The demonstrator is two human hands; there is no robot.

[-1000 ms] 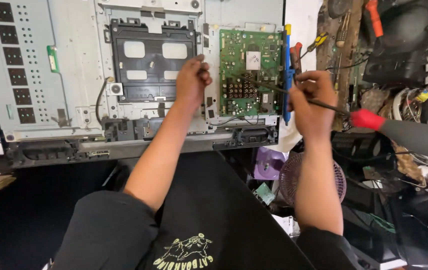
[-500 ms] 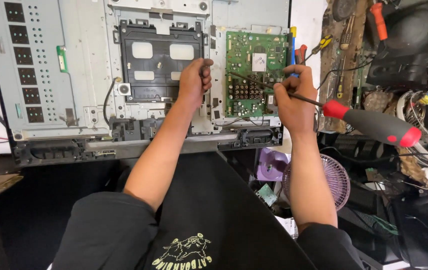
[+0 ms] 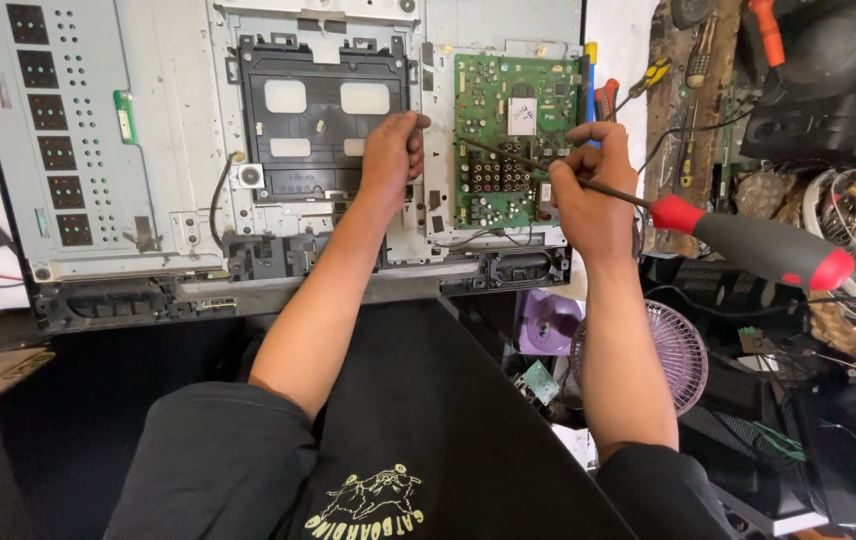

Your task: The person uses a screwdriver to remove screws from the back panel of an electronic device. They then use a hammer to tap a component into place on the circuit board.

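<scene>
An opened flat-screen television lies back side up, its grey metal chassis (image 3: pixel 178 130) exposed. A green circuit board (image 3: pixel 493 110) is mounted at its right. My left hand (image 3: pixel 391 152) is closed around the edge of the black plastic bracket (image 3: pixel 318 125) in the middle of the chassis. My right hand (image 3: pixel 596 185) grips the thin metal shaft of a long screwdriver with a red and black handle (image 3: pixel 763 250). The handle sticks out to the right; the tip reaches left over the circuit board.
Several hand tools (image 3: pixel 683 70) hang on the wall at the right. A cluttered heap of cables and parts (image 3: pixel 828 180) fills the right side. A small purple fan (image 3: pixel 683 350) and a purple object (image 3: pixel 548 325) lie below the television. My black-clothed knees fill the bottom.
My right hand has moved left onto the circuit board, bringing the screwdriver tip over it. The handle swung lower and nearer. My left hand stays on the black bracket.
</scene>
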